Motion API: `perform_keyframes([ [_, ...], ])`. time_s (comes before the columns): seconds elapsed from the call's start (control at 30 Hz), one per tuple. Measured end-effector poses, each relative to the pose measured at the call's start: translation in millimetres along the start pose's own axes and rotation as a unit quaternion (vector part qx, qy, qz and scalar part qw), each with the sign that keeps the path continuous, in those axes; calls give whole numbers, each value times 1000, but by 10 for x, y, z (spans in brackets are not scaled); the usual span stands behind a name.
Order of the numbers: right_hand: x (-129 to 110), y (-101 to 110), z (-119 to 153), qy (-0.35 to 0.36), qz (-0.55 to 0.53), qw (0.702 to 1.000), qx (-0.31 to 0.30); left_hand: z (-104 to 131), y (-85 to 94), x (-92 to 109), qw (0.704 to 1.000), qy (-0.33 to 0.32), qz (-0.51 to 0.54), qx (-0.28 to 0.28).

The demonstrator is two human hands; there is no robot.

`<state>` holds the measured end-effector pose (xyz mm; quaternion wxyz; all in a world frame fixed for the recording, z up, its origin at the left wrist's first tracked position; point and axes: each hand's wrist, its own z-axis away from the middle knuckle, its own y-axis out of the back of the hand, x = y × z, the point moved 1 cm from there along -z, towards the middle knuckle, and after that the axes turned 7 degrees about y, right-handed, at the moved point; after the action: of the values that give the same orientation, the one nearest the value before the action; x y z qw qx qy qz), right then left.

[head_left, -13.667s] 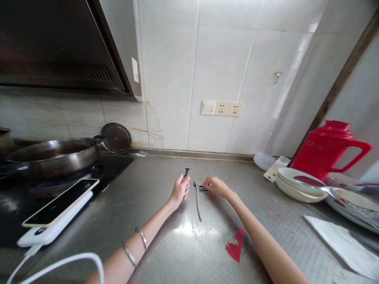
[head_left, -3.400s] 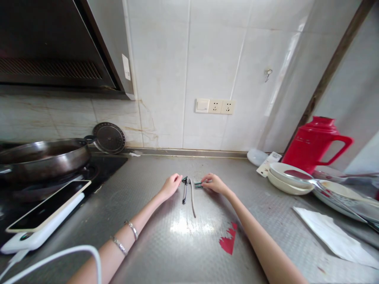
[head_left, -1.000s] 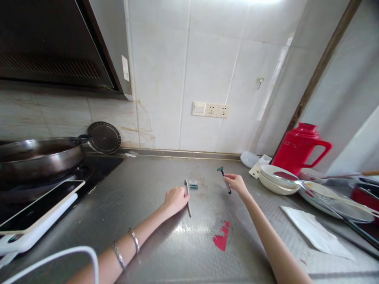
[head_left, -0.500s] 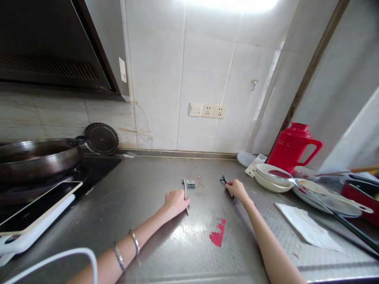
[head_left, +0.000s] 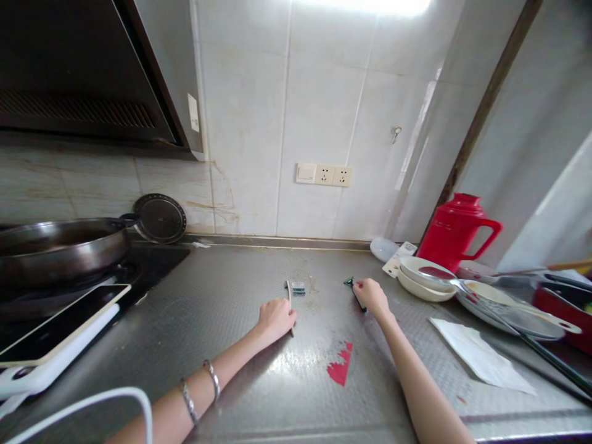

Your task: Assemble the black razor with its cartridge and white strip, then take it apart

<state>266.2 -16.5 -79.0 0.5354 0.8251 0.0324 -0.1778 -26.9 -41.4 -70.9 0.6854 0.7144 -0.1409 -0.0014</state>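
Observation:
My left hand [head_left: 276, 317] is closed around a thin, slightly curved grey stick-like handle [head_left: 290, 293], whose ends show above and below the fingers. Just right of its upper end lies a small clear piece with dark green strips [head_left: 298, 288], which looks like a razor cartridge. To the right, my right hand [head_left: 372, 298] has its fingers closed at a dark razor [head_left: 356, 295]. The razor's head points up and left, and its handle runs down along the fingertips at the counter. Some fingertips of both hands are hidden.
A torn red patch [head_left: 341, 365] marks the metal counter [head_left: 240, 382]. On the right are a white paper [head_left: 481, 357], stacked bowls [head_left: 423, 287] and a red thermos [head_left: 456, 231]. On the left stand a pan [head_left: 69, 253], a phone [head_left: 60, 327] and a white cable [head_left: 92, 398].
More of the razor's handle shows beside my right fingers, which have shifted slightly off it. My left hand and its handle stay nearly in place. The view has tilted a little.

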Motion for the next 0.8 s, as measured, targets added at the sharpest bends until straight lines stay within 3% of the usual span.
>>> perform_keyframes([
  [0.17,-390,12,51,51,-107,992,37,-5,132,6,1000,27,13,6],
  [0.27,-799,-56,165,79,-255,964,-1,9,256,32,999,24,25,34],
  [0.4,-1304,-94,345,3,-516,850,-102,81,346,124,996,-20,38,75],
  [0.5,-1500,-48,425,-42,-595,794,-115,157,359,209,994,-44,40,90],
  [0.63,-1525,15,449,-60,-602,791,-93,221,367,317,993,-70,25,90],
  [0.8,-1267,173,362,-40,-546,835,-57,196,367,409,984,-135,42,111],
])
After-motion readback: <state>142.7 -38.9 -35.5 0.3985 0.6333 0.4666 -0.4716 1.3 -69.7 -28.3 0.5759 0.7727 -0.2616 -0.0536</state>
